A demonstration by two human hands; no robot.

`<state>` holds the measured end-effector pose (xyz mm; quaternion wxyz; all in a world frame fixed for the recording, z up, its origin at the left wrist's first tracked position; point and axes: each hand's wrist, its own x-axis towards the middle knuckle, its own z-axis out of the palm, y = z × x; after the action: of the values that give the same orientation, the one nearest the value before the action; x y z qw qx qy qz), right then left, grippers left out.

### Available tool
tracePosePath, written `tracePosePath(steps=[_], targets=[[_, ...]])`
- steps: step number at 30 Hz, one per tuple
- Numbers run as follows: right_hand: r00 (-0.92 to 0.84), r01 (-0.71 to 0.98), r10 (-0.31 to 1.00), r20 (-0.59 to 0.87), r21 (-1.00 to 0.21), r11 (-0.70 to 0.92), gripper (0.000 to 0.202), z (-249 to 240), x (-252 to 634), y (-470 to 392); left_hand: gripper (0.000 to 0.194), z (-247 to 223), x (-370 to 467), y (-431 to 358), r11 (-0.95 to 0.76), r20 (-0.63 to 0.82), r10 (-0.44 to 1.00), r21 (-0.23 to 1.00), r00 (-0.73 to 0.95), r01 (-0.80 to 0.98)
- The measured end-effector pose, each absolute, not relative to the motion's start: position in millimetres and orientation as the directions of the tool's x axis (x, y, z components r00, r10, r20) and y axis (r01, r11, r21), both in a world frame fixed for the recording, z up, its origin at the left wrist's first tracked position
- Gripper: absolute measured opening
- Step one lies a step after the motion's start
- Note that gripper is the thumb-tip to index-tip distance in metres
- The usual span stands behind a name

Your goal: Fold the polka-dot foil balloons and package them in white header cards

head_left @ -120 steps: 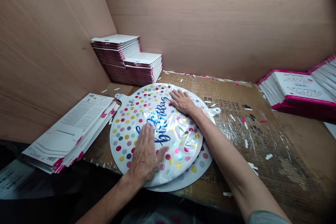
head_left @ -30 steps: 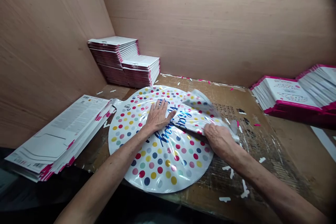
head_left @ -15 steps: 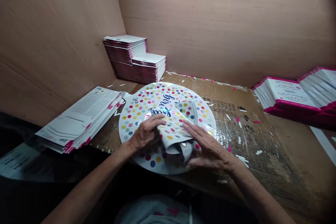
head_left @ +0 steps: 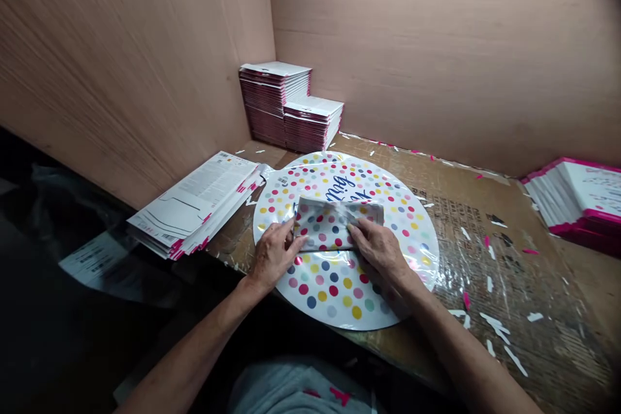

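A folded foil balloon (head_left: 320,225), white with coloured dots, forms a flat oblong packet between my hands. My left hand (head_left: 275,252) pinches its left end, thumb on the near edge. My right hand (head_left: 381,249) is closed on the packet's right part, fingertips pressing on its surface. Beneath lies a flat round foil balloon (head_left: 334,278) with matching dots and blue lettering, partly covered by the packet and my hands. Whether more balloons lie under it I cannot tell. Its filling tail points left towards a stack of printed card sleeves (head_left: 194,200).
Two stacks of pink-edged card sleeves (head_left: 286,110) stand in the back corner against wooden walls (head_left: 417,52). More pink-and-white sleeves (head_left: 582,200) fan out at the right. White and pink paper scraps (head_left: 495,323) litter the taped cardboard surface (head_left: 466,259). A clear plastic bag (head_left: 107,265) hangs at left.
The loose, crumpled fold has become a flat oblong packet. My left hand has moved to its left end, and my right hand has come in onto its top. The view has shifted left.
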<state>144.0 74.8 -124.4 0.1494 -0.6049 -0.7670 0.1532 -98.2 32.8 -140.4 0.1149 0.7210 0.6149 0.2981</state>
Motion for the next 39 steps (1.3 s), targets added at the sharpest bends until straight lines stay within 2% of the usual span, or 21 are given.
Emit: tracePosePath(steps=[2,4,6,8,10,12,13,14,16,19,21,23,25,27,28,30,32,34,35,37,39], targets=[[-0.131,0.927,0.991,-0.004,-0.354,0.121,0.040,-123.0,131.5,84.4,0.040,-139.5,-93.1,35.1,-0.081,0.258,0.963,0.536,-0.073,0.840],[-0.093,0.956,0.995,-0.026,-0.281,0.082,0.042,-121.7,123.1,92.3,0.052,-137.9,-88.6,34.7,-0.049,0.298,0.948,0.476,-0.109,0.878],[-0.091,0.971,0.994,-0.057,-0.226,0.076,0.041,-119.8,120.3,96.2,0.056,-137.6,-87.0,34.5,-0.131,0.376,0.926,0.357,-0.014,0.925],[-0.102,0.977,0.993,-0.065,-0.196,0.088,0.041,-117.4,120.8,94.4,0.052,-140.5,-88.6,36.5,-0.254,0.376,0.913,0.223,0.158,0.941],[-0.165,0.971,0.985,0.058,-0.167,0.172,0.036,-115.4,119.2,86.8,0.048,-146.7,-91.8,40.3,-0.304,0.297,0.921,0.141,0.253,0.942],[-0.337,0.924,0.909,0.245,-0.099,0.369,0.037,-115.1,109.9,75.9,0.048,-153.1,-94.9,43.9,-0.280,0.237,0.939,0.106,0.250,0.954],[-0.450,0.875,0.843,0.294,-0.044,0.482,0.037,-115.7,101.7,70.6,0.049,-155.0,-96.2,45.1,-0.266,0.222,0.945,0.096,0.240,0.959],[-0.553,0.818,0.781,0.292,0.009,0.575,0.033,-116.6,91.8,66.2,0.050,-155.2,-97.3,46.0,-0.256,0.209,0.950,0.088,0.233,0.963],[-0.678,0.732,0.712,0.183,0.080,0.676,0.020,-118.7,71.6,61.7,0.049,-149.2,-99.6,48.1,-0.237,0.185,0.959,0.092,0.217,0.967],[-0.732,0.679,0.679,0.054,0.140,0.721,0.024,-120.3,61.1,62.5,0.041,-127.9,-103.6,56.3,-0.304,0.201,0.940,0.129,0.275,0.944],[-0.793,0.608,0.607,0.053,0.131,0.783,0.028,-120.7,75.2,61.5,0.041,-113.6,-106.4,66.4,-0.461,0.253,0.872,0.135,0.419,0.877],[-0.858,0.509,0.501,0.109,0.055,0.859,0.028,-122.3,101.7,56.9,0.058,-106.5,-109.5,78.9,-0.654,0.247,0.750,0.132,0.614,0.745],[-0.884,0.416,0.422,0.203,-0.074,0.906,0.029,-126.2,130.8,51.4,0.069,-108.3,-113.4,91.0,-0.786,0.168,0.617,0.173,0.769,0.593],[-0.835,0.384,0.458,0.305,-0.274,0.882,0.031,-131.3,153.1,48.8,0.066,-115.5,-117.2,99.6,-0.811,0.105,0.563,0.262,0.820,0.523],[-0.772,0.404,0.541,0.333,-0.400,0.822,0.032,-133.7,159.9,49.5,0.061,-119.3,-118.3,101.9,-0.791,0.100,0.578,0.314,0.810,0.526],[-0.541,0.505,0.787,0.297,-0.633,0.586,0.032,-136.5,163.5,56.1,0.049,-124.7,-116.7,102.3,-0.707,0.124,0.661,0.433,0.740,0.559],[-0.256,0.603,0.952,0.169,-0.742,0.293,0.035,-135.6,156.1,68.7,0.042,-126.8,-108.6,98.9,-0.551,0.138,0.799,0.557,0.585,0.621],[-0.075,0.686,0.994,0.077,-0.720,0.107,0.038,-131.7,142.5,84.6,0.041,-127.5,-94.9,94.1,-0.340,0.132,0.935,0.602,0.330,0.723],[-0.043,0.736,0.998,0.054,-0.674,0.068,0.038,-129.0,135.0,92.5,0.041,-128.0,-87.2,91.9,-0.232,0.138,0.973,0.581,0.186,0.780],[-0.022,0.850,1.000,0.020,-0.527,0.029,0.040,-123.5,121.5,106.7,0.041,-129.8,-73.3,88.6,-0.063,0.189,0.981,0.475,-0.032,0.878],[-0.005,0.938,1.000,-0.029,-0.345,-0.006,0.042,-118.2,111.6,118.3,0.039,-131.7,-64.5,87.1,0.029,0.214,0.970,0.358,-0.112,0.933]])
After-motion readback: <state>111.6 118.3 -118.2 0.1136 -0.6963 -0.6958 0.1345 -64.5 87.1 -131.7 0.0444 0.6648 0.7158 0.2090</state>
